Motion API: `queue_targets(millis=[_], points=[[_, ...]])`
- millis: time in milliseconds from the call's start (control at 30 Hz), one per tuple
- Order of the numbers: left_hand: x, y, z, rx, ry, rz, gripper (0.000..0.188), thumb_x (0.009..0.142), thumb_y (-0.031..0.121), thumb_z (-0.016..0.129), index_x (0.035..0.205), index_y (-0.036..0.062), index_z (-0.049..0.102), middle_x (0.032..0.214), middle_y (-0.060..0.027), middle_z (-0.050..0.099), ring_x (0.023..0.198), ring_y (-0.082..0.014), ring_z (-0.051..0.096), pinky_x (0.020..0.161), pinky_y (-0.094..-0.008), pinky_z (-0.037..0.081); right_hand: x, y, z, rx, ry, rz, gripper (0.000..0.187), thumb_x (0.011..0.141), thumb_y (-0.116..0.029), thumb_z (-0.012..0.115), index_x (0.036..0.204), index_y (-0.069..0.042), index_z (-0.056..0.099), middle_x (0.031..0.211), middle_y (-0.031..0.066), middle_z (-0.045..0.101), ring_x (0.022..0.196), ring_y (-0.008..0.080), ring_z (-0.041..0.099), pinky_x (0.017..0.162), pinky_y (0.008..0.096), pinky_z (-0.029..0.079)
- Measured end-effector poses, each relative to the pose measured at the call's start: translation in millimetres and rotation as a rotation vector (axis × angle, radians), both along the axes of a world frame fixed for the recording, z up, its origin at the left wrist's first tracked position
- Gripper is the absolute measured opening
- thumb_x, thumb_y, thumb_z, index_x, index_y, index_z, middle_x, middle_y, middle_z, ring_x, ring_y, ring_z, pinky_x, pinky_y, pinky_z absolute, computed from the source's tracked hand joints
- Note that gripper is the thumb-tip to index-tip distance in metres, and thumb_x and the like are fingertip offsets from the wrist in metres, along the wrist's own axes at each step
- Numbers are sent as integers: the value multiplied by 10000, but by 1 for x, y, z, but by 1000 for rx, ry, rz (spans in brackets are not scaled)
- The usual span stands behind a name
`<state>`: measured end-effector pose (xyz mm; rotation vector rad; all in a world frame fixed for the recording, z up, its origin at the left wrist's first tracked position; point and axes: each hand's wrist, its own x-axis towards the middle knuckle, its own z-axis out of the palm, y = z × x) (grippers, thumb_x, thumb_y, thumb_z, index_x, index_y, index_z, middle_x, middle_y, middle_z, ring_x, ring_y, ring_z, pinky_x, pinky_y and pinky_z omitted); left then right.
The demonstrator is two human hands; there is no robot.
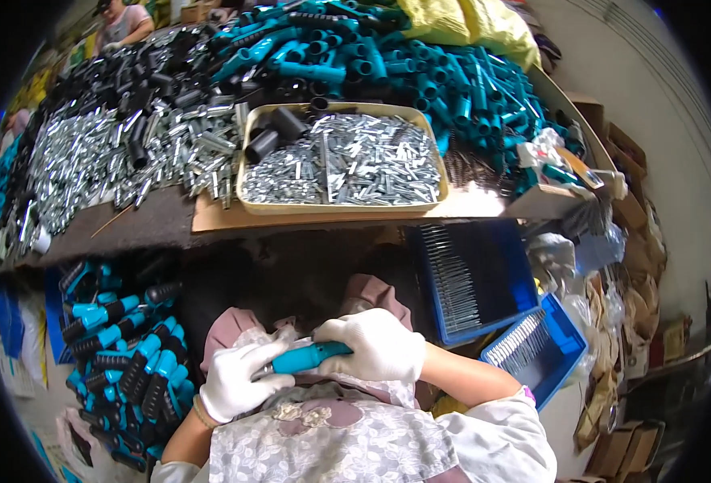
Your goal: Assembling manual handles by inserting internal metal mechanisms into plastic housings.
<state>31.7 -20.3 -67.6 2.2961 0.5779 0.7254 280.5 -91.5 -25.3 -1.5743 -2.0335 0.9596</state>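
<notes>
A teal plastic tool handle (307, 358) lies crosswise above my lap, held between my two hands in white gloves. My left hand (243, 380) is closed round its left end, where a bit of shiny metal shows at the fingers. Over the right end, my right hand (375, 344) is closed with thumb and fingers on the narrower teal tip. The palms hide part of the handle, so what lies inside them cannot be made out. Beyond my hands, on the table, stands a cream tray (339, 208) of small metal pieces with a few black tubes.
Silver metal pieces (90, 157), black tubes (162, 80) and teal handle shells (452, 88) heap the table. Left of my lap are piled teal-and-black handles (142, 362). To the right, two blue bins (496, 278) hold rows of metal pieces. Another person (122, 24) sits far left.
</notes>
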Motion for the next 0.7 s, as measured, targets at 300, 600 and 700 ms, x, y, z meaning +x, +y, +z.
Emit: queue_targets(millis=[300,600,700], points=[[2,1,10,54,131,-77,511,668,256,885,1093,38,703,825,-144,708,662,-288,697,596,-338,544,-10,-13,-16,30,48,-36,421,819,-256,779,1150,-18,674,908,164,719,789,328,705,723,386,545],[21,8,6,-3,106,-241,586,715,277,851,1229,68,664,784,-120,662,670,-279,666,625,-363,515,2,6,-29,-259,338,27,628,824,-257,776,1334,43,565,1147,212,699,1035,275,689,943,336,516],[29,1,2,24,72,-236,544,696,252,859,1162,43,670,781,-132,655,693,-305,668,617,-381,505,-2,15,-20,-357,318,76,607,827,-228,758,1337,40,566,1124,193,707,1031,240,688,933,330,518]])
